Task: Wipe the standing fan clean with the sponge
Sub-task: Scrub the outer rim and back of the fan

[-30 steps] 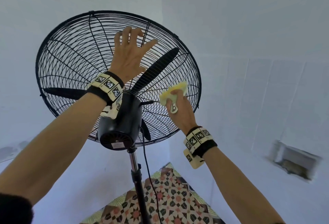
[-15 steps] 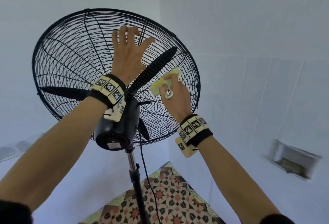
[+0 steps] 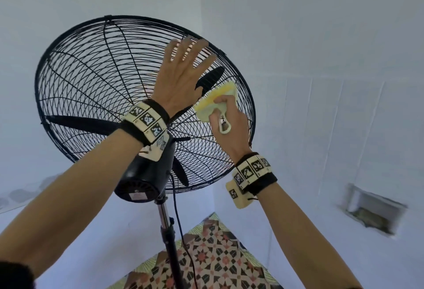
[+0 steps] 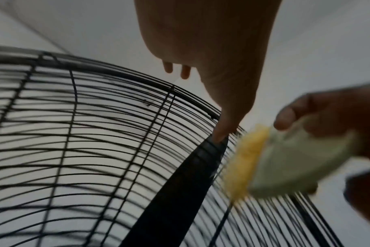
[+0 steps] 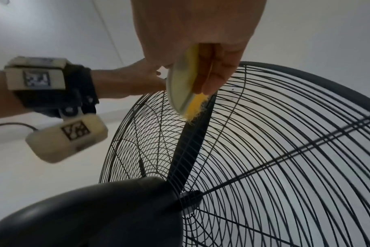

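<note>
Standing fan (image 3: 91,96) base cut off below. Sponge (image 3: 214,102), blurred, gripped by right hand (image 3: 231,125), apparently touching the upper-right grille. Left hand (image 3: 181,79) flat, fingers spread wide on the grille.

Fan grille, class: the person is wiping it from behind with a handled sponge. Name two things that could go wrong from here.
1. The left hand presses flat on the wire grille, with its thumb tip against a blade through the wires; a finger could get pinched if the blade turns.
2. The right hand pushes the sponge high on the tilted head above a thin pole; the fan might tip.
</note>
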Demonstrator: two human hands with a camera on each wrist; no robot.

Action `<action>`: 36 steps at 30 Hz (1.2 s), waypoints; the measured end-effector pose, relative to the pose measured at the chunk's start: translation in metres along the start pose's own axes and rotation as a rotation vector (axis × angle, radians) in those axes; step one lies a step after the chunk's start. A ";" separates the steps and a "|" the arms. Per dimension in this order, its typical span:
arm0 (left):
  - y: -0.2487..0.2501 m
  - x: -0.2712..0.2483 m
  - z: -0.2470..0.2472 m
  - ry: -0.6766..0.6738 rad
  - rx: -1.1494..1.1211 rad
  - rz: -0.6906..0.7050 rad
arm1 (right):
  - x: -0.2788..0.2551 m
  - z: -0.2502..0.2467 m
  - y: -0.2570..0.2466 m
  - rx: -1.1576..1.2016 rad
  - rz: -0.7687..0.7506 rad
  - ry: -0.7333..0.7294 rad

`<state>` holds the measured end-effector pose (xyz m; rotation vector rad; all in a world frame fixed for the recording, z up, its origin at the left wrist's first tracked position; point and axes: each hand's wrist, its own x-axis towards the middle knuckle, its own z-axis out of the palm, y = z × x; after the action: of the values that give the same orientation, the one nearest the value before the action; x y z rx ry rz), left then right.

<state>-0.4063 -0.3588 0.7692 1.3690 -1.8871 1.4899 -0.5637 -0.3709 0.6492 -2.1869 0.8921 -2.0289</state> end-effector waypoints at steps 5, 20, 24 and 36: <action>0.010 0.028 0.013 -0.112 0.016 0.098 | -0.015 0.007 0.006 0.008 -0.016 0.006; 0.014 0.038 0.015 -0.125 -0.076 0.007 | -0.004 -0.011 0.019 0.044 0.107 0.075; 0.014 0.036 0.015 -0.096 -0.100 0.012 | 0.007 -0.009 0.018 0.092 0.127 0.118; 0.022 0.036 0.010 -0.117 -0.118 -0.044 | 0.003 -0.007 0.015 0.072 0.134 0.127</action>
<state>-0.4391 -0.3847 0.7814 1.4614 -1.9685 1.2813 -0.5762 -0.3818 0.6469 -1.9260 0.9343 -2.1193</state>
